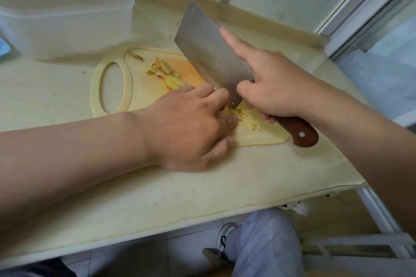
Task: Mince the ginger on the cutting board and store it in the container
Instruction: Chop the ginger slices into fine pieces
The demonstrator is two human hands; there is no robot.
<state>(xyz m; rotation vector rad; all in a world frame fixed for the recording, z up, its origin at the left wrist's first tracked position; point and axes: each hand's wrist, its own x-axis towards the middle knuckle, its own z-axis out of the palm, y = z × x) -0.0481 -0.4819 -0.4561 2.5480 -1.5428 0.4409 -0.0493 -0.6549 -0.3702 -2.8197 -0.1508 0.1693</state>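
Note:
A pale yellow cutting board (135, 87) with an oval handle hole lies on the table. Ginger slices (165, 72) are heaped on its far part, and minced ginger (249, 119) lies at its near right. My right hand (276, 90) grips the wooden handle of a steel cleaver (209, 51), forefinger stretched along the blade, edge down on the ginger. My left hand (191, 128) has curled fingers pressing ginger beside the blade; the piece under them is hidden. A translucent plastic container (67, 20) stands at the far left.
The cream table (157, 198) ends at a near edge and a right edge by a metal frame (378, 209). A raised lip runs along the back by a window frame (360, 11). A blue object (3, 48) peeks in at far left. My legs show below the table.

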